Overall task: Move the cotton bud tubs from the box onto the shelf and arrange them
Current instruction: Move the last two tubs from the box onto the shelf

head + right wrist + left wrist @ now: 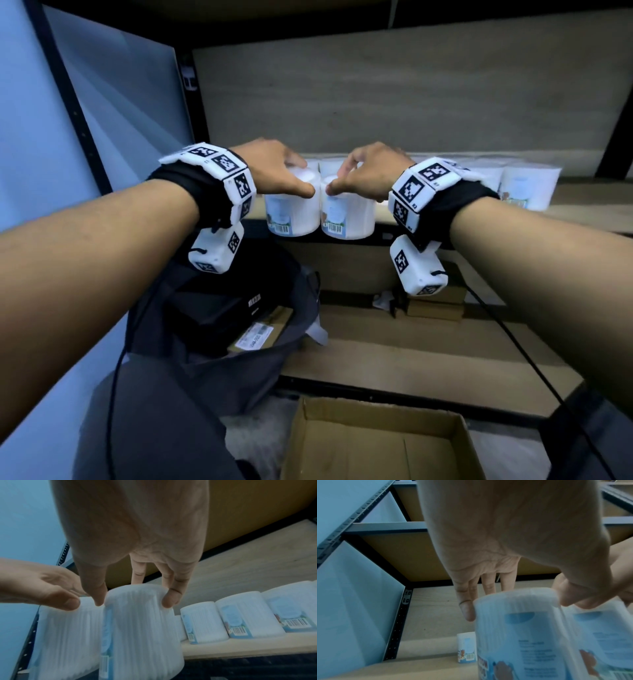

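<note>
Two white cotton bud tubs with blue labels stand side by side at the front edge of the shelf (582, 202). My left hand (301, 176) grips the lid of the left tub (291, 212) from above, thumb on the near side. My right hand (342, 178) grips the right tub (346, 216) the same way. In the left wrist view, fingers and thumb of the left hand (518, 601) clamp the left tub (522, 635). The right wrist view shows the right hand (133, 596) pinching its tub (140, 628). Whether the tubs rest on the board I cannot tell.
More tubs (527, 185) stand in rows behind and to the right on the shelf, and one tub (466, 647) stands further back left. A cardboard box (373, 442) sits open on the floor below. A dark bag (219, 318) with parcels lies on the lower shelf.
</note>
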`<act>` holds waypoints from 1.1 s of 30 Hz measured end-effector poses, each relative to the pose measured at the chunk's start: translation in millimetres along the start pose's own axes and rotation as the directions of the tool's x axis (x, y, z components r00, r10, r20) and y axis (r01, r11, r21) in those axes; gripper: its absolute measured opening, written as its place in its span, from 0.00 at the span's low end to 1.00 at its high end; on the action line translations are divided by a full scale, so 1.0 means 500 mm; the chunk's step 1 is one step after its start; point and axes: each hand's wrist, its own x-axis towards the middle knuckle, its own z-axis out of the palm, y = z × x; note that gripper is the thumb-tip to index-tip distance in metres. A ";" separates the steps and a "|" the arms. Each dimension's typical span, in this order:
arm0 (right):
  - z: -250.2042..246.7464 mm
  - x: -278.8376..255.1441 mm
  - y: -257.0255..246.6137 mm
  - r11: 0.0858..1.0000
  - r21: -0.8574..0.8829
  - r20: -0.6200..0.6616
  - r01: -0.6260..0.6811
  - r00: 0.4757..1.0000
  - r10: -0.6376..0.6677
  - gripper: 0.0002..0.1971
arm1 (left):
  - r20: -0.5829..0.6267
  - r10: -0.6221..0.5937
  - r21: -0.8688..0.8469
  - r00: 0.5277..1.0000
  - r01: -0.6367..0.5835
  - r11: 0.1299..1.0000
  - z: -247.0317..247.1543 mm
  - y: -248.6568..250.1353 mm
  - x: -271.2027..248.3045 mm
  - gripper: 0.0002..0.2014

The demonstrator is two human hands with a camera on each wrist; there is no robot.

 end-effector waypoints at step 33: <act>0.036 0.071 0.006 0.947 -0.286 -0.091 0.145 0.980 -0.178 0.19 | -0.059 0.116 0.064 0.991 -0.112 0.992 0.036 -0.008 0.072 0.25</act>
